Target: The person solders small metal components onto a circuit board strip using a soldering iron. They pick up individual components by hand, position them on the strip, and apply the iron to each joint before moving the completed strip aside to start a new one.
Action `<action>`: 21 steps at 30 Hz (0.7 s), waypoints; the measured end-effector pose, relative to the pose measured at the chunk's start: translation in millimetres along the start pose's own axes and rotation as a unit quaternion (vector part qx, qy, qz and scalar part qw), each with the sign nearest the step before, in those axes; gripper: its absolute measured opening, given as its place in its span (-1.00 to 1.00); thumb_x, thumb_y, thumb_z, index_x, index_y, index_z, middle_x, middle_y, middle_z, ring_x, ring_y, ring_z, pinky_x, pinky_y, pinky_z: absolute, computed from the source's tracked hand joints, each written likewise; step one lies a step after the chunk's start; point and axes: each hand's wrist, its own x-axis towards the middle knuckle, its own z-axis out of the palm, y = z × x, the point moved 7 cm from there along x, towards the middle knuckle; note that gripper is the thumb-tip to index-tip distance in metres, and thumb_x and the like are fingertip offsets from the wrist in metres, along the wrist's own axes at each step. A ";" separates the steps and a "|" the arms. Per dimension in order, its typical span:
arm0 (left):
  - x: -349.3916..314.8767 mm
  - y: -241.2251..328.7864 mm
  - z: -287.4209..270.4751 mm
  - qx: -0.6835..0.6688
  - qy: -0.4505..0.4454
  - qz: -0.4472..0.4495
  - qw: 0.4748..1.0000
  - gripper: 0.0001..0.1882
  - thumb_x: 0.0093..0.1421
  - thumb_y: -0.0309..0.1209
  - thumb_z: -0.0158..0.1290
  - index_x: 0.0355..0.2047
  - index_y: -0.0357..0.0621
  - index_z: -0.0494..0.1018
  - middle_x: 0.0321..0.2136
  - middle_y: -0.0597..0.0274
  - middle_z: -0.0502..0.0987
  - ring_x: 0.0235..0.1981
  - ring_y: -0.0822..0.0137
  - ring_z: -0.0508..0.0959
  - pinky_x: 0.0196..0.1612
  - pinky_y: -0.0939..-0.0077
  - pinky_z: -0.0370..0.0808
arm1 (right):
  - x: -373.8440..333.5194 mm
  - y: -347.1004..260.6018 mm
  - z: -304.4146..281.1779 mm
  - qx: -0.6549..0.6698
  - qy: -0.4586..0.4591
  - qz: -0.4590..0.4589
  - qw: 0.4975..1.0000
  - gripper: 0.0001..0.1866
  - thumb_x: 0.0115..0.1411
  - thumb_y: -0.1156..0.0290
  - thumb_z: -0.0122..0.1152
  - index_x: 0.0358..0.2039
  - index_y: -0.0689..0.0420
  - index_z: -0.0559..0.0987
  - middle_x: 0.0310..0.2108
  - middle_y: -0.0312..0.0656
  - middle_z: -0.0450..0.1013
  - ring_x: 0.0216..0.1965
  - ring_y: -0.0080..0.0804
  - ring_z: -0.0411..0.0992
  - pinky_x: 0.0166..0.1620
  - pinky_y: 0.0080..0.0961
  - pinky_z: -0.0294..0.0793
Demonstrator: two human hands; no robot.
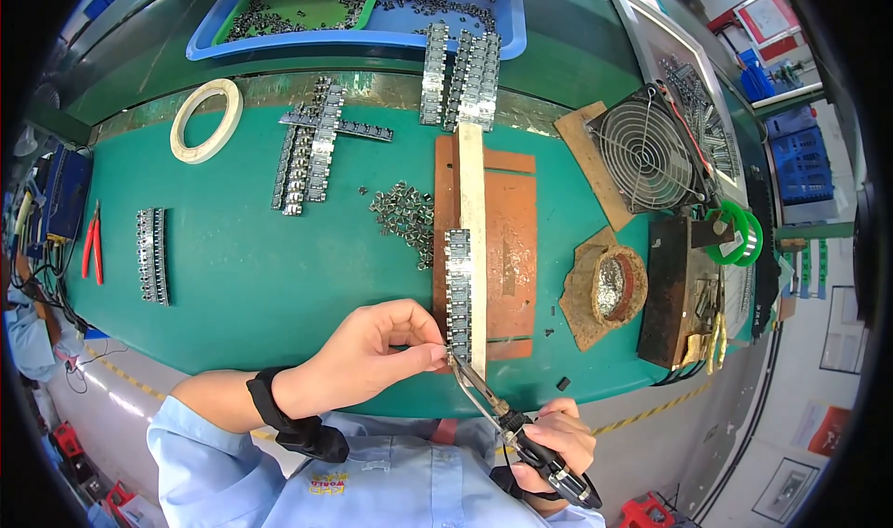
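My right hand (561, 441) is wrapped round the black handle of a soldering iron (530, 449) with a thin feed tube along its side. The iron's tip meets the near end of a circuit board strip (459, 291) of several small boards. That strip lies along a pale wooden bar (473, 193) on a reddish-brown plate (512, 249). My left hand (386, 347) pinches thumb and forefinger together at the same near end, beside the tip. What it pinches is too small and covered to make out. Left of the plate lies a heap of small metal parts (405, 213).
More board strips (312, 147) lie at back left, near a tape roll (206, 120). Red-handled pliers (93, 244) sit far left. A blue tray (516, 26) of small black parts stands behind. To the right are a fan (646, 147), a round tin (621, 286) and a green solder spool (749, 235).
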 end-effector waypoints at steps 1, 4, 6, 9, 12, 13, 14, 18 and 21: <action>0.2 -0.6 0.1 -0.003 0.000 -0.001 1.000 -0.93 0.15 -0.54 -0.04 -0.36 -0.27 0.32 -0.38 0.27 0.45 -0.33 0.51 0.46 -0.21 0.64 0.42 | -0.8 0.2 -0.1 -0.002 -0.002 -0.001 1.000 -0.59 -0.23 0.33 0.37 -0.33 0.21 0.50 -0.63 -0.21 0.48 -0.62 -0.39 0.42 -0.31 -0.42 0.34; 0.2 -1.7 -0.5 -0.008 0.002 -0.002 1.000 -0.93 0.15 -0.54 -0.04 -0.36 -0.27 0.32 -0.38 0.27 0.45 -0.33 0.51 0.46 -0.21 0.64 0.42 | -1.6 1.5 -0.2 -0.006 -0.007 -0.003 1.000 -0.58 -0.23 0.32 0.38 -0.33 0.22 0.50 -0.63 -0.22 0.48 -0.62 -0.40 0.42 -0.30 -0.42 0.34; 0.2 -1.7 -0.5 -0.010 0.001 -0.002 1.000 -0.93 0.15 -0.54 -0.04 -0.36 -0.27 0.32 -0.38 0.27 0.45 -0.33 0.52 0.46 -0.22 0.64 0.42 | -1.0 1.1 0.3 -0.001 -0.016 -0.008 1.000 -0.56 -0.22 0.31 0.38 -0.31 0.22 0.49 -0.61 -0.19 0.47 -0.61 -0.40 0.41 -0.32 -0.41 0.34; -0.3 -0.2 -0.2 0.000 0.002 -0.003 1.000 -0.93 0.15 -0.54 -0.04 -0.36 -0.27 0.32 -0.38 0.27 0.45 -0.33 0.52 0.46 -0.22 0.64 0.42 | -13.3 9.7 -1.8 0.021 0.037 -0.012 0.999 -0.53 -0.21 0.32 0.38 -0.27 0.21 0.44 -0.58 -0.18 0.43 -0.59 -0.41 0.38 -0.34 -0.43 0.33; -0.3 0.0 0.2 0.008 0.002 -0.007 1.000 -0.93 0.15 -0.54 -0.04 -0.37 -0.26 0.32 -0.39 0.27 0.45 -0.34 0.51 0.46 -0.22 0.64 0.42 | -23.1 17.5 -3.9 0.062 0.152 -0.015 0.986 -0.49 -0.18 0.33 0.37 -0.23 0.19 0.36 -0.55 -0.18 0.38 -0.58 -0.43 0.34 -0.37 -0.45 0.31; -0.5 -0.1 0.2 0.010 0.003 -0.009 1.000 -0.93 0.15 -0.54 -0.04 -0.37 -0.26 0.32 -0.39 0.27 0.45 -0.34 0.51 0.47 -0.22 0.64 0.42 | -25.4 25.7 -4.1 0.103 0.192 0.021 0.976 -0.48 -0.17 0.33 0.36 -0.22 0.16 0.31 -0.54 -0.19 0.35 -0.57 -0.45 0.32 -0.38 -0.47 0.31; -0.5 -0.2 0.5 0.013 0.003 -0.011 1.000 -0.93 0.15 -0.54 -0.04 -0.37 -0.26 0.32 -0.39 0.27 0.45 -0.34 0.51 0.47 -0.22 0.64 0.42 | -24.8 32.7 -3.1 0.143 0.230 0.056 0.961 -0.46 -0.15 0.34 0.36 -0.21 0.14 0.26 -0.53 -0.20 0.32 -0.56 -0.47 0.30 -0.39 -0.49 0.30; -0.2 1.4 0.7 0.024 0.004 -0.011 1.000 -0.94 0.15 -0.54 -0.05 -0.37 -0.26 0.32 -0.39 0.27 0.45 -0.35 0.51 0.47 -0.23 0.65 0.42 | -21.9 46.1 1.1 0.164 0.273 0.102 0.942 -0.43 -0.12 0.37 0.33 -0.20 0.07 0.14 -0.52 -0.23 0.27 -0.55 -0.50 0.27 -0.41 -0.55 0.29; -0.4 2.5 1.6 0.006 0.008 -0.009 1.000 -0.94 0.15 -0.54 -0.06 -0.36 -0.26 0.32 -0.39 0.27 0.45 -0.36 0.51 0.47 -0.25 0.65 0.42 | -16.0 51.3 5.2 0.138 0.289 0.109 0.941 -0.41 -0.12 0.29 0.34 -0.22 0.05 0.12 -0.52 -0.26 0.23 -0.59 -0.52 0.24 -0.45 -0.59 0.25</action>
